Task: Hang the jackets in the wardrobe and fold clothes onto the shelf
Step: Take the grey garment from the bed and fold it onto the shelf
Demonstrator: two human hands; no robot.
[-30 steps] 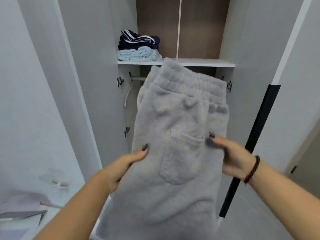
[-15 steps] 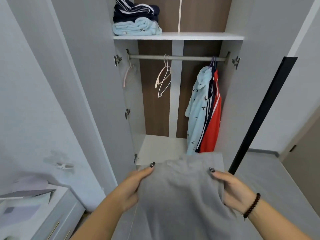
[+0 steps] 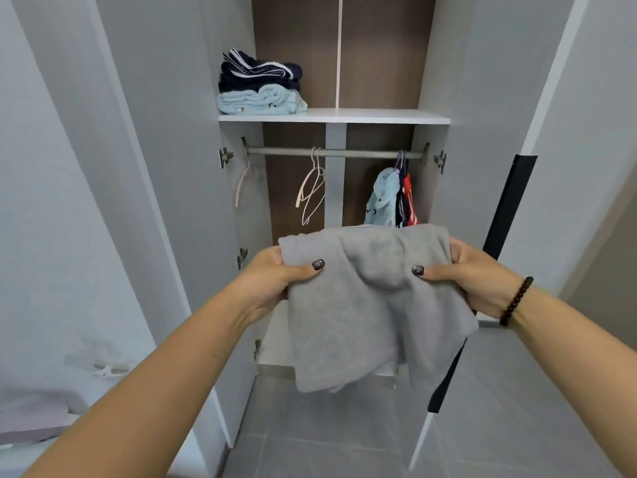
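Note:
Grey sweatpants [image 3: 365, 305], folded over, hang between my two hands in front of the open wardrobe. My left hand [image 3: 275, 281] grips the left edge, thumb on top. My right hand [image 3: 472, 274], with a bead bracelet on the wrist, grips the right edge. The white shelf [image 3: 379, 116] above carries a folded light-blue garment [image 3: 262, 101] with a folded navy striped one [image 3: 258, 71] on top, at its left end. On the rail [image 3: 344, 153] hang jackets [image 3: 389, 198] in light blue, navy and red at the right.
Empty hangers [image 3: 312, 188] hang mid-rail and another pink hanger [image 3: 245, 182] at the left end. Both wardrobe doors stand open, the right door [image 3: 506, 208] with a black edge strip. A low white cabinet [image 3: 24, 439] with papers sits at bottom left. Grey tiled floor below.
The sweatpants went from held up long and high to folded over and lowered, then raised a little. The view tilted down and back up, and both hands shifted to the folded edges.

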